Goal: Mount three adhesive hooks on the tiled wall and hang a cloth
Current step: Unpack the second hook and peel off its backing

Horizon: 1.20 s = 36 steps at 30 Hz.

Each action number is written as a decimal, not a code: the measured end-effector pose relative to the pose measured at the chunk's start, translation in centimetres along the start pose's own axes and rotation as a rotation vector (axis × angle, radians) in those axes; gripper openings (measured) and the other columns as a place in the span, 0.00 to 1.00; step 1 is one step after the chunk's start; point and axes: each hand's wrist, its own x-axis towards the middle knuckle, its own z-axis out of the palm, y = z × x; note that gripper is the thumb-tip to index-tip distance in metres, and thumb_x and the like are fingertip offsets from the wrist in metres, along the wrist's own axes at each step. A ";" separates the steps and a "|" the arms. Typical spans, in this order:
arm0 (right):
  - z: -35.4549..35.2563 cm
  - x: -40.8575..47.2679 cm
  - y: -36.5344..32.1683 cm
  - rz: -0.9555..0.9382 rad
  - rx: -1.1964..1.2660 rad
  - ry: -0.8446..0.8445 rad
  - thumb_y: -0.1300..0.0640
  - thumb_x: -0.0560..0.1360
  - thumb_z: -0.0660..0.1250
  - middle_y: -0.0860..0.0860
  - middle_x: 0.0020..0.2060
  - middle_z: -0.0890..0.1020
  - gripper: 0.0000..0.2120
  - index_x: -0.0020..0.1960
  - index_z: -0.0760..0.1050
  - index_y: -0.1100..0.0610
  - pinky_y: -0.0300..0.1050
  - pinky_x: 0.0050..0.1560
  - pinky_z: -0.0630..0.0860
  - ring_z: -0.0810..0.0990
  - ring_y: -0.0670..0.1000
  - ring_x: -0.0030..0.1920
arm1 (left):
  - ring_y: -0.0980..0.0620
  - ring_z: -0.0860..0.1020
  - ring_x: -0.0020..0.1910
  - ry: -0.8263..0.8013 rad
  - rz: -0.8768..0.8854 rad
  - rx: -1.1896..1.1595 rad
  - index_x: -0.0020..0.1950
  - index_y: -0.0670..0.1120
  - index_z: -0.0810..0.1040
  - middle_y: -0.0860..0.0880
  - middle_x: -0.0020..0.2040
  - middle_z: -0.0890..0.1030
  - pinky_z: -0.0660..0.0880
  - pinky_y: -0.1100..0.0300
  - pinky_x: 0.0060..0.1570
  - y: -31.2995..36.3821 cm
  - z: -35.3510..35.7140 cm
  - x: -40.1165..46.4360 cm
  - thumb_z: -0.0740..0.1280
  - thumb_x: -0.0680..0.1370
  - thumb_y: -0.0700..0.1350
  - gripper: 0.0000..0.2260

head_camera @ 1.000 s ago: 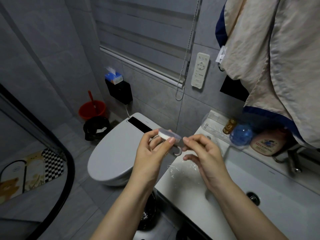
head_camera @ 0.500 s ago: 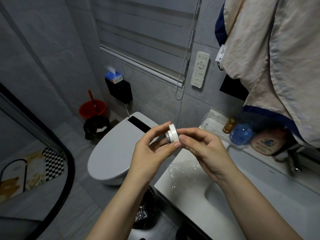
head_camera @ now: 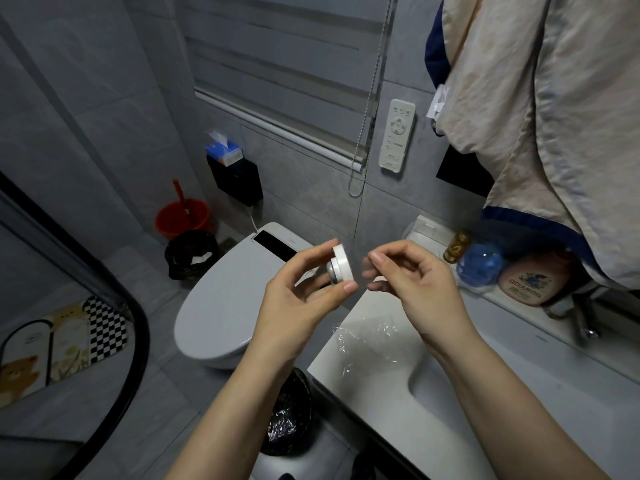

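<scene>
- One white adhesive hook (head_camera: pixel 341 268), pinched edge-on in the left hand (head_camera: pixel 298 303) above the toilet (head_camera: pixel 221 306).
- Right hand (head_camera: pixel 412 285) beside it, fingertips pinched; what they grip is unclear.
- One pink bottle (head_camera: pixel 530 280), red label writing unreadable.

Below me I see a white toilet (head_camera: pixel 221 306) with the lid closed. Behind it, in the corner, an orange bucket (head_camera: pixel 182 218) stands beside a black bin (head_camera: pixel 191 255). On the wall a black holder (head_camera: pixel 237 178) carries a blue tissue box (head_camera: pixel 223 152). A white remote (head_camera: pixel 397 137) is fixed next to the bead chain (head_camera: pixel 369 109) of the grey blind (head_camera: pixel 277 64). On the white basin (head_camera: pixel 433 393) lies a piece of clear wrapping (head_camera: pixel 367 339). At the ledge stand a blue bottle (head_camera: pixel 479 266) and a pink bottle (head_camera: pixel 533 278). A chequered mat (head_camera: pixel 62 341) lies on the floor at left.
</scene>
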 end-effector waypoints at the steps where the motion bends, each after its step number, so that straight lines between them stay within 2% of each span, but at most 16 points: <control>1: -0.1 0.1 0.1 -0.002 -0.004 0.008 0.64 0.78 0.66 0.54 0.40 0.85 0.03 0.48 0.78 0.63 0.41 0.42 0.81 0.84 0.50 0.41 | 0.56 0.83 0.50 -0.007 0.004 -0.006 0.62 0.45 0.79 0.47 0.59 0.82 0.77 0.66 0.47 0.0 0.0 0.0 0.74 0.70 0.30 0.23; 7: -0.1 0.2 0.4 -0.005 -0.047 0.046 0.63 0.80 0.64 0.56 0.39 0.86 0.03 0.48 0.75 0.62 0.42 0.33 0.78 0.82 0.53 0.35 | 0.56 0.84 0.49 -0.056 -0.014 -0.013 0.62 0.45 0.79 0.52 0.55 0.84 0.77 0.67 0.43 0.0 0.3 -0.2 0.73 0.71 0.29 0.22; 13: -0.8 0.4 1.0 -0.049 -0.206 0.094 0.60 0.80 0.65 0.51 0.39 0.86 0.03 0.47 0.76 0.57 0.44 0.33 0.75 0.81 0.50 0.36 | 0.56 0.83 0.43 -0.040 -0.056 -0.044 0.63 0.44 0.78 0.55 0.51 0.84 0.75 0.66 0.36 -0.1 0.0 -0.1 0.72 0.72 0.31 0.21; 20: -1.1 0.7 1.4 -0.011 -0.163 0.168 0.62 0.80 0.65 0.53 0.37 0.86 0.04 0.46 0.76 0.60 0.41 0.30 0.71 0.75 0.47 0.29 | 0.56 0.81 0.42 -0.038 -0.090 -0.076 0.61 0.47 0.80 0.52 0.53 0.83 0.75 0.65 0.37 -0.3 0.0 0.1 0.78 0.68 0.40 0.22; 23: -1.9 1.0 1.5 0.014 -0.156 0.197 0.62 0.79 0.65 0.52 0.34 0.85 0.06 0.44 0.76 0.57 0.42 0.32 0.71 0.74 0.48 0.28 | 0.53 0.78 0.38 -0.006 -0.112 -0.138 0.57 0.50 0.82 0.50 0.52 0.82 0.74 0.65 0.37 -0.4 -0.6 0.4 0.76 0.67 0.42 0.18; 27: -2.4 1.1 1.6 0.024 -0.120 0.176 0.64 0.79 0.65 0.54 0.37 0.86 0.07 0.44 0.76 0.55 0.43 0.34 0.75 0.79 0.50 0.32 | 0.50 0.77 0.39 -0.017 -0.116 -0.162 0.56 0.51 0.83 0.47 0.53 0.81 0.75 0.65 0.36 -0.2 -0.8 0.5 0.76 0.66 0.46 0.19; 32: -2.7 1.2 2.1 0.061 -0.097 0.145 0.67 0.78 0.64 0.57 0.41 0.85 0.12 0.54 0.79 0.52 0.44 0.40 0.80 0.84 0.51 0.36 | 0.50 0.77 0.38 -0.007 -0.141 -0.207 0.55 0.49 0.82 0.47 0.50 0.81 0.74 0.66 0.35 -0.5 -0.6 0.5 0.75 0.70 0.41 0.14; 34: -2.9 1.1 2.1 0.059 -0.085 0.134 0.68 0.79 0.63 0.58 0.43 0.84 0.13 0.54 0.80 0.54 0.41 0.40 0.80 0.84 0.50 0.36 | 0.48 0.76 0.39 0.010 -0.157 -0.243 0.51 0.49 0.83 0.47 0.47 0.82 0.75 0.66 0.34 -0.7 -0.6 0.5 0.74 0.69 0.42 0.12; 36: -3.2 1.0 2.1 0.075 -0.039 0.138 0.71 0.79 0.61 0.58 0.44 0.83 0.13 0.50 0.81 0.58 0.38 0.40 0.80 0.84 0.49 0.36 | 0.45 0.74 0.40 0.037 -0.178 -0.267 0.48 0.49 0.84 0.47 0.44 0.82 0.75 0.67 0.34 -1.2 -0.8 0.6 0.72 0.68 0.43 0.10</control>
